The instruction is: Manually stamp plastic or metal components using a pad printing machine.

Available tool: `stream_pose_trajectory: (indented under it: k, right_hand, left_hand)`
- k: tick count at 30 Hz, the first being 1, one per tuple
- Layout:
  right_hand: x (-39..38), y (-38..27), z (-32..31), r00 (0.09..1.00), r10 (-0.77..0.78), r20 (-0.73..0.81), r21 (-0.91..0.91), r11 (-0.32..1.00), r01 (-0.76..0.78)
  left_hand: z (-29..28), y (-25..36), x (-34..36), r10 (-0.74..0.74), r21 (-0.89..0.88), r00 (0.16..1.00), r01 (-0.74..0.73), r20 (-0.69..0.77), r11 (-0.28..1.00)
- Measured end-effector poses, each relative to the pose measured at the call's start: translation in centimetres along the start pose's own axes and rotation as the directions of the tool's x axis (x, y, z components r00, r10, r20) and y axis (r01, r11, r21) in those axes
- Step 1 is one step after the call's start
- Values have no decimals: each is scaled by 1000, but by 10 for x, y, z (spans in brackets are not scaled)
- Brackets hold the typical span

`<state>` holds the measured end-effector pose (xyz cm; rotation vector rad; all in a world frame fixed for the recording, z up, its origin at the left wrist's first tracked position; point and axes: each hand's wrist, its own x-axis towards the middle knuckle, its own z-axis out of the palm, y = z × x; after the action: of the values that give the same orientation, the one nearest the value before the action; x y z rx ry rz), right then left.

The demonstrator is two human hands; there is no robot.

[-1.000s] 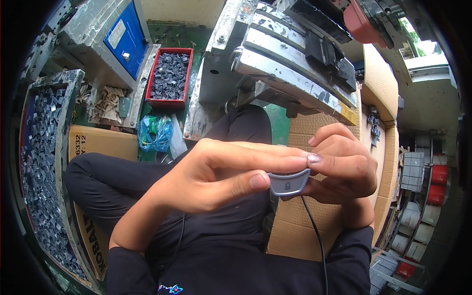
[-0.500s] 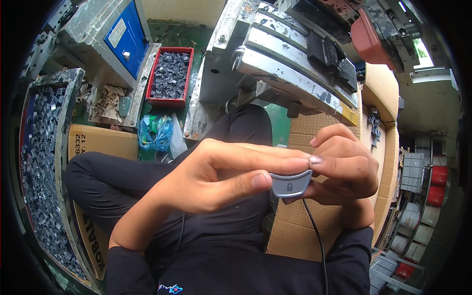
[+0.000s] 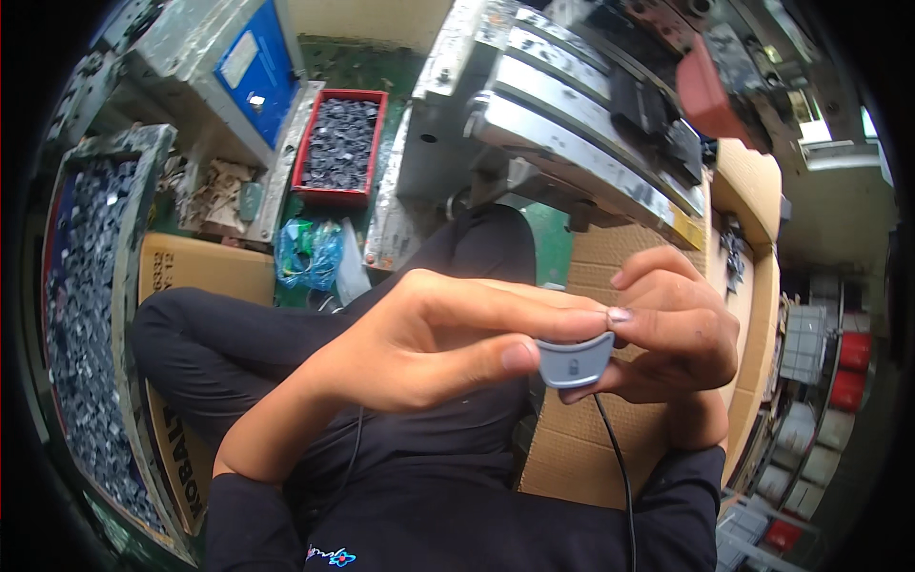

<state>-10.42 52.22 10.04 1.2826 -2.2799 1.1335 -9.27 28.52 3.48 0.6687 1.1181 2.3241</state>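
Note:
A small grey plastic key button, shaped like a curved trapezoid and marked with a padlock symbol, is held up in front of my lap. My left hand comes from the left, its thumb against the button's left edge and its fingers stretched along the top edge. On the other side my right hand grips the button between thumb and fingers. Both hands meet at its upper right corner. The button's back side is hidden. A thin black cable hangs below my right hand; where its upper end goes is hidden.
A long metal-rimmed bin of grey parts stands at the left, and a red crate of similar parts at the far left. An opened cardboard box lies right of my lap. A heavy metal machine stands ahead.
The whole view has shifted slightly, so hands and surroundings sit a little further right. The key button is turned slightly, showing more of its face. Both hands keep their hold.

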Motion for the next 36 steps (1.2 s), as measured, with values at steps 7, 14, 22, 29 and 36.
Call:
stream_pose_trajectory:
  k: [7,14,22,29,36]
  right_hand:
    - [-6,3,6,985,-10,173,-94,995,26]
    - [-16,7,0,984,-27,178,-108,993,47]
    - [-19,1,4,966,23,256,-184,983,26]
    - [-16,-10,3,959,17,281,-217,975,46]
    - [-19,-20,0,965,4,261,-235,970,60]
  left_hand:
    - [-18,4,-56,-59,-53,991,53,-121,997]
    - [-55,51,-189,183,284,720,20,-669,959]
    - [-74,142,-364,535,547,115,149,-837,824]
    - [-69,150,-510,558,258,-116,797,-821,546]
    - [-69,136,-541,522,23,-157,947,-839,321]
